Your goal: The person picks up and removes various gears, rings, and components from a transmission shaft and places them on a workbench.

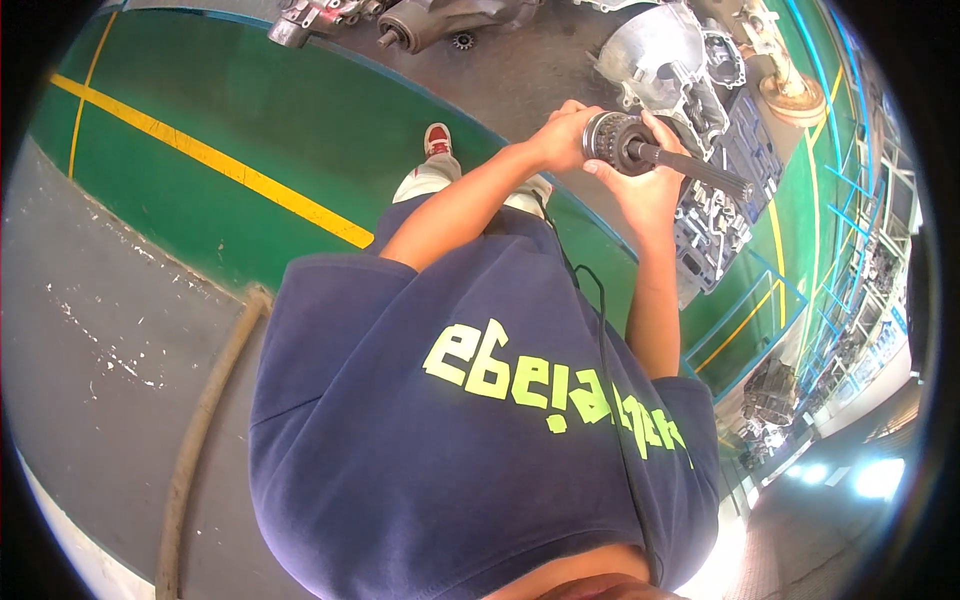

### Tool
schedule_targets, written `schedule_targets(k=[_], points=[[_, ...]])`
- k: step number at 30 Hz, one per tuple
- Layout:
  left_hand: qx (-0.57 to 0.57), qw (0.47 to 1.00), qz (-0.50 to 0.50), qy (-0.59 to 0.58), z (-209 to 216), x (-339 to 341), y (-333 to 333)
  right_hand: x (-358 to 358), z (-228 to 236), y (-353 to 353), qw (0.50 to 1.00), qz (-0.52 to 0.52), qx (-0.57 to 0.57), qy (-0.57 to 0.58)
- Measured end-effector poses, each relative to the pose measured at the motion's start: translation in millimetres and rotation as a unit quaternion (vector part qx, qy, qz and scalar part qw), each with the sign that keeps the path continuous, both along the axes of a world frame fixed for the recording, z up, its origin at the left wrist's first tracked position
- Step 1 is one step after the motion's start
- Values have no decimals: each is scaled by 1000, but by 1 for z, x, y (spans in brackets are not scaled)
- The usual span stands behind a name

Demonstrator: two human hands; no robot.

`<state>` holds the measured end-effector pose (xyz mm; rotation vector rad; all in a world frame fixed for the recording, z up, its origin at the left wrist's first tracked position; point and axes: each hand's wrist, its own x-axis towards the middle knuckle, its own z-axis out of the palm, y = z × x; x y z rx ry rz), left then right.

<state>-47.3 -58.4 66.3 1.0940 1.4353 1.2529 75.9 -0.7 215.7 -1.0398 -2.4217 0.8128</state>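
Note:
A gear shaft (625,143) is held up in front of me in both hands, over the near edge of the workbench. It has a ringed gear cluster at one end, and a dark splined shaft (705,168) sticks out toward the right. My left hand (568,138) is closed around the left side of the cluster. From below and the right, my right hand (648,190) grips the same part, its thumb and fingers around the gears. The far side of the cluster is hidden by the hands.
On the metal workbench (560,75) lie a bell housing (655,50), a grey housing (450,22), a small gear (462,41) and a dark tray (745,145) with metal parts. A rusty drum (795,100) stands beyond. A black cable (603,330) hangs down my shirt.

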Motion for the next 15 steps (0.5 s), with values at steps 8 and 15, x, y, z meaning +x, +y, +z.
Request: schedule_targets(k=[8, 15], points=[[-3, 1000, 1, -5, -4, 2, 2, 3, -3, 2, 999, 2, -34, 19], [45, 999, -11, -13, 4, -8, -4, 10, -10, -33, 996, -81, 21, 1]])
